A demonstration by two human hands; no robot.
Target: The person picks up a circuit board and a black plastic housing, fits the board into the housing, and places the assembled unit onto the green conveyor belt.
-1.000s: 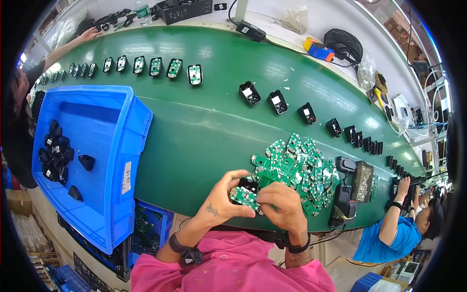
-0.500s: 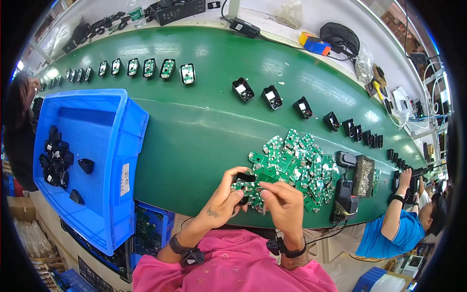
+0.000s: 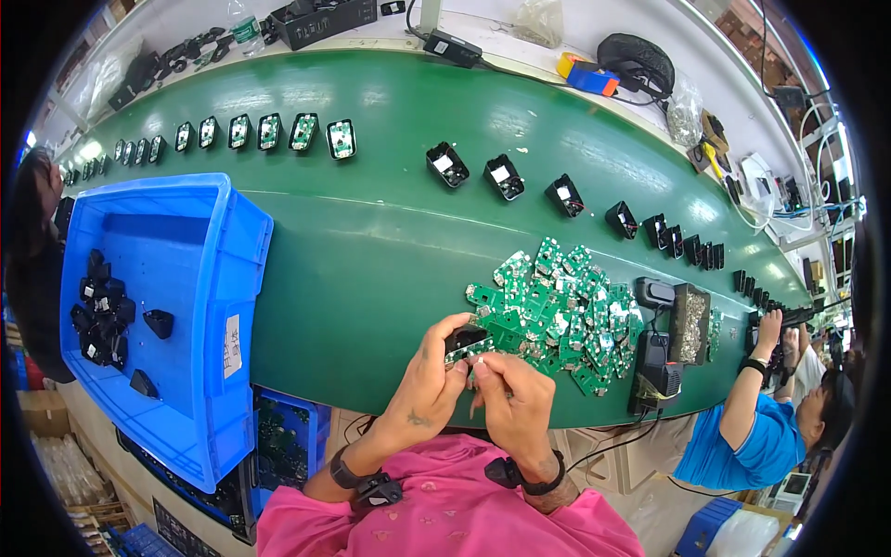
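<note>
My left hand (image 3: 429,385) is closed around a small black plastic housing (image 3: 461,335), just above the table's near edge. A green circuit board (image 3: 471,349) lies across the housing's near side, under my left thumb. My right hand (image 3: 516,401) is pinched at the board's lower right edge. A tiny whitish bit shows at those fingertips, too small to name. Right beyond my hands spreads a heap of loose green circuit boards (image 3: 557,316).
A blue bin (image 3: 243,278) holding black housings stands at left. Housings with boards (image 3: 342,139) line the far left; open housings (image 3: 447,164) run rightward. A corded black device (image 3: 655,371) and a box of small parts (image 3: 689,325) sit right. A co-worker (image 3: 752,436) works beyond.
The circuit board has tilted and come closer against the housing. My right hand has shifted slightly left and down, its fingers now pinching at the board's lower edge. The whole view has shifted slightly.
</note>
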